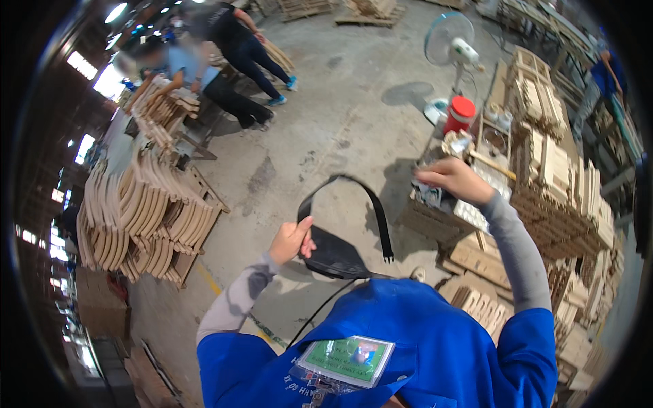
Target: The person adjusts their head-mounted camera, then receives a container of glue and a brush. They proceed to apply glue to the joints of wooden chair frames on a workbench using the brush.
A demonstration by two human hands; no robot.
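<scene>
A black waist bag (pixel 332 254) hangs in front of me, tilted, with my left hand (pixel 292 241) closed on its left end. Its black strap (pixel 369 193) arcs up above the bag and down to the right, ending in a loose buckle (pixel 388 258). My right hand (pixel 454 178) is raised at the right, apart from the strap, over the near end of a cluttered stand. Its fingers are bent together; the tips are slightly blurred, and whatever they hold, if anything, cannot be made out.
Curved wooden parts (pixel 146 211) are piled at the left. On the right stand a red-lidded container (pixel 460 113), a hammer-like wooden handle (pixel 493 165), a standing fan (pixel 457 49) and stacked wooden pieces (pixel 554 173). Two people (pixel 204 68) are at the far left, another (pixel 602 78) at the far right.
</scene>
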